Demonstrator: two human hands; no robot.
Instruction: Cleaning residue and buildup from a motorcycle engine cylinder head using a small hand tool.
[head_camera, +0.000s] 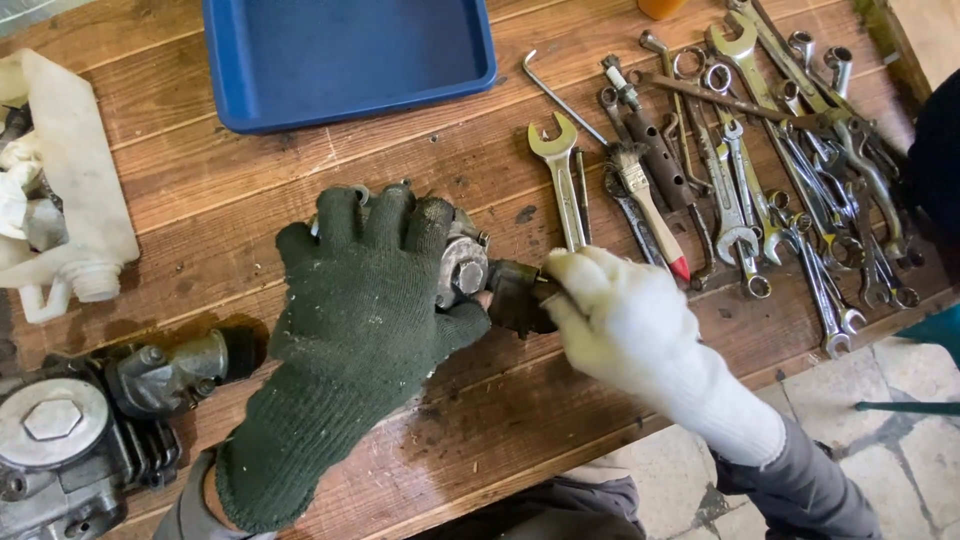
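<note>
while the left hand (350, 330), in a dark green knitted glove, is curled down over a small grey metal part (462, 265) and pins it against the wooden worktop (230, 190), the right hand (615, 320), in a white glove, comes in from the right and pinches a dark, greasy piece (518, 295) that sits against the part's end. the left fingers (385, 215) are wrapped closed over the top of the part, so only its round end face with a hex head shows past the thumb. the right fingers (570, 275) are closed on the dark piece; how tightly cannot be told. the part's long axis seems to run left to right, with its free end toward the right hand, so the two hands meet almost end to end at the middle of the worktop near its front edge.

just behind the right hand lie an open-ended spanner (560, 175) and a small paintbrush (645, 200) with a red-tipped handle, and further right a spread heap of spanners (800, 190). a blue tray (340, 60) stands at the back, a white plastic canister (70, 170) at the far left, and a grey engine assembly (70, 430) at the front left corner. nothing lies between the two hands.
</note>
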